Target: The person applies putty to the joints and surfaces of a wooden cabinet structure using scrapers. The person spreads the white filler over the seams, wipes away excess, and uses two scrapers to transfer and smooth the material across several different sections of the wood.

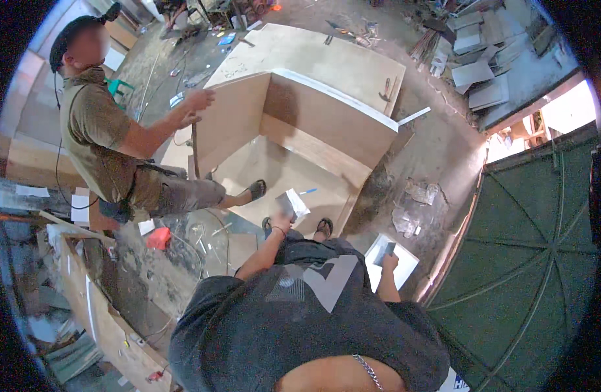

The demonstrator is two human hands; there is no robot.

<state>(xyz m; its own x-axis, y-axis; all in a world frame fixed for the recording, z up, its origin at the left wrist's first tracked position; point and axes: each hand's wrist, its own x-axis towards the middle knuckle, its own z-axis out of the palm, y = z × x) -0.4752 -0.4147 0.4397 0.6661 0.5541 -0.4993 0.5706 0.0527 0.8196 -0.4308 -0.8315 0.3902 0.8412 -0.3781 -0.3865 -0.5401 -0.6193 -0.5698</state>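
Note:
My left hand (282,222) is closed on a flat grey-and-white scraper (296,203), held over the floor of a large wooden box (238,117). Whether the white part is filler or a separate sheet is not clear. My right hand (390,261) grips a small grey scraper (386,251) above a white square board (405,264) to my right. A blue pen-like stick (308,191) lies in the box, near the left scraper. The box has upright panels at its left and far sides, and my feet are at its near edge.
A co-worker (104,130) stands at the left, hands by the box's left panel, one foot inside. Beyond lies a pale sheet (248,59) with a hammer (386,90). A green metal door (522,248) fills the right. Plastic bags (411,215) and a red bag (158,238) litter the floor.

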